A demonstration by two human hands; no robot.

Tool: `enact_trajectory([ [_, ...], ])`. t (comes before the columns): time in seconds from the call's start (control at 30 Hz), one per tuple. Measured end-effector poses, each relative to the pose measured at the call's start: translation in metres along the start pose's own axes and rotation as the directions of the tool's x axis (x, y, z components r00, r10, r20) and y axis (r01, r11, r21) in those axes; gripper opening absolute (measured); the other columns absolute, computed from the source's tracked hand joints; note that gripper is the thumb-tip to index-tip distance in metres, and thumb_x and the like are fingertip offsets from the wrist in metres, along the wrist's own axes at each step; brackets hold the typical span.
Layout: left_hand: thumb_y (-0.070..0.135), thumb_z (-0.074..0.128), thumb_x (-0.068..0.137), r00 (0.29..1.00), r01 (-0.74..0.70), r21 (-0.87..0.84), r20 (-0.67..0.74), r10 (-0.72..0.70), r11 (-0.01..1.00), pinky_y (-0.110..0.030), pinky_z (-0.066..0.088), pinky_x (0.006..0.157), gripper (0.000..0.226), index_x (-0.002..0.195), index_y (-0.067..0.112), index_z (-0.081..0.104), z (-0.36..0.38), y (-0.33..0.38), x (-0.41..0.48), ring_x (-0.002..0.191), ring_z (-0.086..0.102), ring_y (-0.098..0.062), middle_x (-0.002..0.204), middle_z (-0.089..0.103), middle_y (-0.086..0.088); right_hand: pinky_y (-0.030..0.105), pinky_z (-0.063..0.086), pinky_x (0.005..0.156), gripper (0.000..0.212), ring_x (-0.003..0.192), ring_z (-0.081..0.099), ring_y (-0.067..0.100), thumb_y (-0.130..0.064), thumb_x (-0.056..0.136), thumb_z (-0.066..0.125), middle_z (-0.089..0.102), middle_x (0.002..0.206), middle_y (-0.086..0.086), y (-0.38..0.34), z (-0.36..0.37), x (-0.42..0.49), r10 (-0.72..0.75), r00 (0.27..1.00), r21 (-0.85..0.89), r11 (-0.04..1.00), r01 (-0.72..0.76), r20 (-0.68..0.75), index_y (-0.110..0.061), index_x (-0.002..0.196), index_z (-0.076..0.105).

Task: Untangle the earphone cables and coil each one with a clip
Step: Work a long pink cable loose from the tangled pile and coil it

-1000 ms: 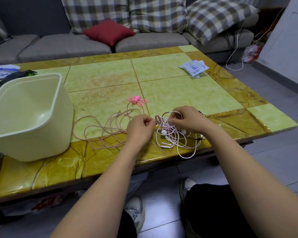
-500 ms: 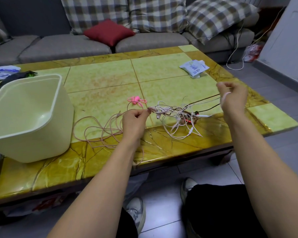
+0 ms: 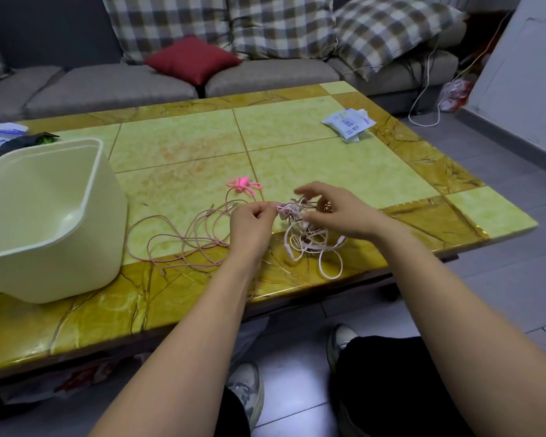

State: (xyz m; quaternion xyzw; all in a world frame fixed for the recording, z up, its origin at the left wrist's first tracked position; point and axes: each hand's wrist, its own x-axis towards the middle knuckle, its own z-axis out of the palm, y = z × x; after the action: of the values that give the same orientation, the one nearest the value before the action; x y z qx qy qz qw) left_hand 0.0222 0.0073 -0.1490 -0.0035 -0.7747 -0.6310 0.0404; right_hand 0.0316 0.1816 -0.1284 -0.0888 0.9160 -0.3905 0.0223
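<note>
A tangle of white, pink and dark earphone cables (image 3: 309, 244) lies near the table's front edge. My left hand (image 3: 251, 222) pinches the tangle's left end between thumb and fingertips. My right hand (image 3: 334, 211) is over the top of the tangle with fingers curved and blurred. Whether it holds a strand I cannot tell. A long pale pink cable (image 3: 183, 236) spreads in loose loops to the left of my left hand. A bright pink clip (image 3: 243, 183) lies on the table just behind the hands.
A cream plastic bin (image 3: 44, 216) stands at the front left of the green and yellow table (image 3: 328, 165). A white and blue packet (image 3: 349, 121) lies at the far right. A grey sofa with cushions runs behind the table.
My right hand had pulled strands out to the right, stretching the tangle. It has now come back to the tangle, which has slackened into a bunch. My left hand has kept its pinch.
</note>
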Motion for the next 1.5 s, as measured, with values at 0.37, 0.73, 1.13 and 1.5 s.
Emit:
enact_trajectory([
  [0.37,0.02,0.063,0.092,0.996,-0.071,-0.03,-0.059,0.069,0.997,-0.01,0.039,0.06,0.015,0.082,0.011,0.071,0.0,0.005,0.007,0.065,0.045,-0.008,0.07,0.054,-0.003,0.025,0.052,0.062,0.008,0.071,0.062,0.011,-0.017,0.087,0.071,0.067,0.08,-0.003,0.002,-0.018,0.007,0.066,0.838,0.244,0.966,0.081,-0.541,-0.022,0.083,0.066],
  [0.73,0.015,0.061,0.092,0.998,0.009,0.055,0.062,-0.012,0.998,-0.011,0.041,0.063,0.015,0.087,0.016,0.076,-0.002,-0.008,0.006,0.067,0.057,0.006,0.075,0.067,0.009,0.015,0.045,0.069,0.03,0.095,0.058,0.003,-0.007,0.087,0.057,0.065,0.107,-0.012,-0.008,-0.005,0.0,-0.066,0.983,0.086,0.993,0.082,-0.173,-0.023,0.109,0.07],
  [1.13,0.04,0.061,0.091,0.988,0.065,0.086,0.132,-0.076,0.994,-0.026,0.035,0.059,0.031,0.085,0.011,0.069,-0.009,-0.004,0.002,0.063,0.046,-0.009,0.071,0.056,0.001,0.033,0.044,0.067,0.012,0.069,0.054,0.014,-0.024,0.096,0.054,0.062,0.077,-0.004,0.005,0.007,0.007,0.088,0.932,-0.029,0.994,-0.104,-0.351,-0.015,0.093,0.06],
  [1.5,0.025,0.07,0.085,0.997,-0.015,0.078,0.082,0.009,0.997,-0.029,0.043,0.073,0.01,0.076,0.02,0.071,-0.007,-0.005,0.002,0.071,0.056,-0.01,0.069,0.062,0.008,0.034,0.039,0.097,0.04,0.112,0.052,0.011,-0.025,0.076,0.053,0.062,0.12,-0.015,-0.001,0.002,-0.001,-0.026,0.959,0.005,1.0,0.029,-0.282,-0.03,0.114,0.064],
])
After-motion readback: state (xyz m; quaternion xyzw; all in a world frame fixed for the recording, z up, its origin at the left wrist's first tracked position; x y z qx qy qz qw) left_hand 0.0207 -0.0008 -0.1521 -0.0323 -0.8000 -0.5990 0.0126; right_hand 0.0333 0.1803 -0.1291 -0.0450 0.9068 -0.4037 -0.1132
